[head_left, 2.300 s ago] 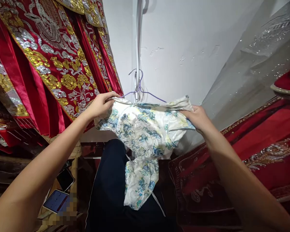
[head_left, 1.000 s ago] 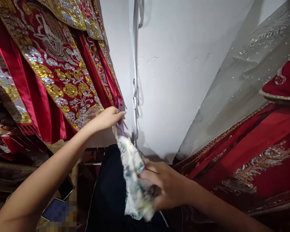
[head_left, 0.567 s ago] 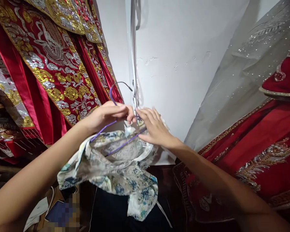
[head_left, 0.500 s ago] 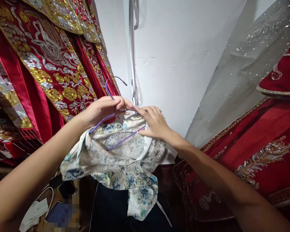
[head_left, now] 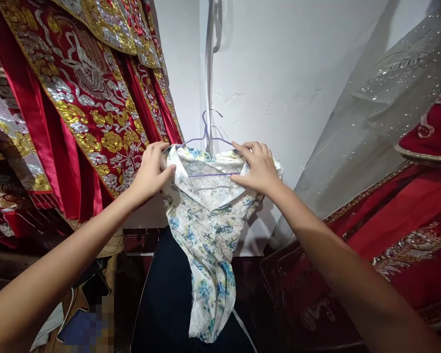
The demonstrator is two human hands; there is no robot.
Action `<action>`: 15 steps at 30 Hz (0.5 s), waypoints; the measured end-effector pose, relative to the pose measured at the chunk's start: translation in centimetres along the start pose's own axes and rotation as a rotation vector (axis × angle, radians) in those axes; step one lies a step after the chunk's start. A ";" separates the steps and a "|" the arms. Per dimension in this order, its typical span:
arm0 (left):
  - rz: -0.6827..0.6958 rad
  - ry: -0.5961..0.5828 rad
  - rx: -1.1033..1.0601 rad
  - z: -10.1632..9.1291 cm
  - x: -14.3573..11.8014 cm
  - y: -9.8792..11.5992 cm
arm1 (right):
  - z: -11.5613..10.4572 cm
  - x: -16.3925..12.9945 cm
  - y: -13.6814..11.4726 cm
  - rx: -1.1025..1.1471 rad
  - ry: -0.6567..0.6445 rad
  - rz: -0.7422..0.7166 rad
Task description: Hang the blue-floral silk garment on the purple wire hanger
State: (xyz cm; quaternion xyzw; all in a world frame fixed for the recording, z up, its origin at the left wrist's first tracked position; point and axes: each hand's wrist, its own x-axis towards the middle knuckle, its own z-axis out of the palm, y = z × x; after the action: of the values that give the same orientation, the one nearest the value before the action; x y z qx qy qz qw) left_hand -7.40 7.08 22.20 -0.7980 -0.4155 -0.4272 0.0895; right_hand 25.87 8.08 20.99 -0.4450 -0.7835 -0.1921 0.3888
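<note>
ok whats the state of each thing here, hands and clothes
left hand: grip shut on the dress's left shoulder
right hand: grip shut on the dress's right shoulder
dress: on the hanger, hanging down, creased
hanger: inside the dress, hook upright by the wall
red robes: hanging at left
phone: lying flat, lower left

We see a white dress with blue and yellow flowers by our right hand, on a purple hanger. Beside our left hand, red cloth has gold and silver flowers.
</note>
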 end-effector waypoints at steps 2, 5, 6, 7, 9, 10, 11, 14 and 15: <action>-0.033 0.040 -0.017 0.9 -1.1 -0.3 | 0.4 -1.6 -0.2 0.017 -0.022 -0.025; -0.063 0.013 -0.083 2.6 -2.3 -1.1 | 1.5 -3.3 -0.3 0.138 -0.091 -0.119; -0.077 0.003 -0.116 3.3 -2.4 -1.5 | 1.9 -3.6 -0.3 0.206 -0.105 -0.144; -0.105 0.006 -0.158 4.1 -2.6 -1.9 | 2.2 -4.0 -0.3 0.280 -0.101 -0.149; -0.216 0.054 -0.273 5.9 -2.7 -2.8 | 3.2 -4.9 -0.6 0.414 0.012 -0.063; -0.297 0.090 -0.347 6.9 -2.9 -3.3 | 3.8 -5.7 -0.9 0.454 0.126 0.036; -0.392 0.125 -0.433 8.0 -3.2 -3.8 | 4.6 -6.6 -1.4 0.473 0.253 0.165; -0.650 0.165 -0.660 11.5 -4.6 -4.8 | 7.9 -10.1 -3.1 0.505 0.378 0.582; -0.699 0.142 -0.709 12.6 -5.1 -4.9 | 9.2 -11.2 -3.8 0.559 0.228 0.675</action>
State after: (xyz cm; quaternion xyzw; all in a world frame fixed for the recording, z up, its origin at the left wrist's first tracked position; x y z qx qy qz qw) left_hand -4.87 13.48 9.47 -0.5613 -0.4803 -0.5998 -0.3075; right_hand 22.03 5.91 6.66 -0.5297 -0.5685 0.1167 0.6186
